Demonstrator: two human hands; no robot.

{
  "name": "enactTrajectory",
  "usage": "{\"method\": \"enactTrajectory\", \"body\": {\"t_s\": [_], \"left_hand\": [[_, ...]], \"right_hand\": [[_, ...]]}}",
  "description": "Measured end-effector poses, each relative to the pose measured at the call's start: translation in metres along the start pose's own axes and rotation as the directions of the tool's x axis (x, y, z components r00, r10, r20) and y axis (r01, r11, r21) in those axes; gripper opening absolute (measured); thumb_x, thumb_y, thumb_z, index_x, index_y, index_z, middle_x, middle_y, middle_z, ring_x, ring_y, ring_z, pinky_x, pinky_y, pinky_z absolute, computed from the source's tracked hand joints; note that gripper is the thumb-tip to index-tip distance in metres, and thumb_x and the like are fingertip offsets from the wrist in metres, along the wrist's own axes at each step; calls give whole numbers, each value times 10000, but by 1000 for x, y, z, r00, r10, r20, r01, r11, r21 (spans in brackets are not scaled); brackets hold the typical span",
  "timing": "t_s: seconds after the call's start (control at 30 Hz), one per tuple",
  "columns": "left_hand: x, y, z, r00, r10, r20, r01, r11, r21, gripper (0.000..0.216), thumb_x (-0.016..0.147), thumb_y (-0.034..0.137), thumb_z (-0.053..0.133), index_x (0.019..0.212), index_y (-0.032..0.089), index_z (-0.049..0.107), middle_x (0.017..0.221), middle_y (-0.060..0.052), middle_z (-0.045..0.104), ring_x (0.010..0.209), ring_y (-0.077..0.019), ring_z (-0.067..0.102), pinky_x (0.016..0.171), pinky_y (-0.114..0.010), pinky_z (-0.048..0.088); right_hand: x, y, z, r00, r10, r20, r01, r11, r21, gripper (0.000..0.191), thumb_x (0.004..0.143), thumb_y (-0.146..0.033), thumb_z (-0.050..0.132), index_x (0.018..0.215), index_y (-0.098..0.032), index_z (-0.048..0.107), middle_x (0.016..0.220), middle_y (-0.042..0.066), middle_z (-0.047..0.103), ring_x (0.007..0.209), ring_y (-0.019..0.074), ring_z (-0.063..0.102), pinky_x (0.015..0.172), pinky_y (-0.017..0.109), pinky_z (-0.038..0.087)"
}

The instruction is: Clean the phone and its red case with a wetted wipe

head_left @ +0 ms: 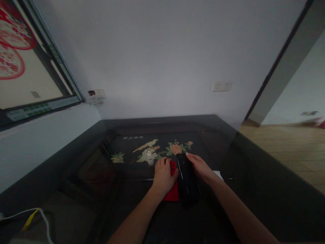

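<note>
A black smartphone [186, 178] lies slanted over the dark table, its glossy surface facing up. My right hand [200, 167] grips it along its right side, thumb near the top edge. Just left of it is a flat red phone case [172, 193] with dark round camera openings near its top. My left hand [164, 174] is closed over the case's left and upper part, covering much of it; its thumb points toward the phone. Beyond my left hand, a small clear bottle with a white cap [150, 158] stands upright.
The dark glossy table [254, 203] bears a bird-and-flower picture [175, 148]. Something white [218, 175] lies partly behind my right forearm. A white cable [45, 217] with a yellow strip [30, 219] is at the lower left. A wall socket [222, 86] is above the table's back edge.
</note>
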State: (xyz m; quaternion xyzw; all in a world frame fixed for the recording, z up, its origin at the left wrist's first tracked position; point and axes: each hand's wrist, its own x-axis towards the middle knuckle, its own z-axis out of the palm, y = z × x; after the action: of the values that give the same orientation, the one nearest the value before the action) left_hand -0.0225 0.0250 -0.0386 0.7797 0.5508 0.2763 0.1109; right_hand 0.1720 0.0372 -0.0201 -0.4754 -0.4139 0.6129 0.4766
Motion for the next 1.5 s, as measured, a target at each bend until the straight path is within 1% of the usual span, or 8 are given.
{"method": "enactTrajectory", "body": {"t_s": [0.23, 0.4, 0.53, 0.7, 0.87, 1.0, 1.23, 1.5], "left_hand": [[-6, 26, -29, 993, 8, -118, -65, 868, -492, 300, 1049, 358, 398, 1260, 225, 564, 1295, -98, 600, 1252, -229, 549, 1116, -424, 400], [-10, 35, -35, 985, 78, 153, 81, 571, -817, 381, 967, 477, 587, 1226, 203, 538, 1233, -98, 650, 1142, -227, 619, 1015, -383, 481], [-12, 34, -32, 885, 214, 414, 321, 362, -875, 549, 844, 516, 740, 1224, 215, 484, 1139, -92, 683, 1063, -239, 672, 974, -407, 508], [-15, 36, -30, 811, 320, 489, 446, 202, -872, 684, 752, 494, 832, 1247, 237, 437, 1097, -104, 707, 1044, -278, 700, 938, -450, 520], [-16, 36, -24, 887, 190, 420, 359, 289, -888, 700, 746, 504, 830, 1277, 233, 462, 1029, -63, 683, 945, -228, 694, 854, -367, 524], [-17, 39, -28, 946, 41, 322, 253, 525, -813, 709, 766, 538, 799, 1317, 213, 494, 882, -17, 646, 744, -156, 626, 672, -267, 478], [-24, 51, -40, 979, -18, 204, 133, 816, -563, 772, 735, 539, 790, 1374, 235, 483, 798, 2, 639, 632, -158, 587, 523, -249, 405], [-29, 56, -28, 990, -40, 133, 96, 892, -441, 721, 727, 563, 786, 1329, 252, 539, 1145, -96, 685, 1015, -291, 653, 851, -403, 517]], "right_hand": [[-4, -6, 4, 999, 32, 43, -37, 990, 133, 248, 921, -413, 676, 973, -177, 728, 800, 56, 776, 705, 200, 734, 638, 275, 575], [-10, -17, 9, 994, -14, 105, -5, 985, 175, 341, 887, -497, 687, 965, -165, 703, 831, 95, 770, 829, 254, 749, 703, 324, 589], [-11, -16, 5, 991, -55, 123, 35, 987, 159, 362, 904, -534, 642, 999, -186, 677, 859, 89, 761, 834, 249, 737, 707, 326, 577], [-13, -15, 3, 985, -38, 170, 10, 987, 163, 354, 930, -541, 601, 990, -199, 669, 848, 73, 746, 716, 202, 708, 627, 287, 552], [-13, -24, 4, 982, -125, 139, 115, 990, 77, 380, 878, -537, 683, 1054, -200, 681, 1019, 96, 752, 844, 227, 735, 691, 308, 589], [-17, -34, 1, 985, -172, -6, 170, 980, -99, 398, 875, -540, 682, 1161, -263, 688, 1176, 71, 722, 839, 217, 732, 612, 293, 609], [-31, -44, 4, 985, -169, 44, 174, 966, -190, 506, 902, -624, 592, 1192, -229, 719, 1199, 110, 734, 946, 287, 726, 555, 285, 597], [-19, -32, -1, 939, -343, -26, 287, 823, -490, 377, 972, -438, 522, 1137, -212, 775, 1045, 84, 783, 915, 264, 711, 755, 332, 565]]}}
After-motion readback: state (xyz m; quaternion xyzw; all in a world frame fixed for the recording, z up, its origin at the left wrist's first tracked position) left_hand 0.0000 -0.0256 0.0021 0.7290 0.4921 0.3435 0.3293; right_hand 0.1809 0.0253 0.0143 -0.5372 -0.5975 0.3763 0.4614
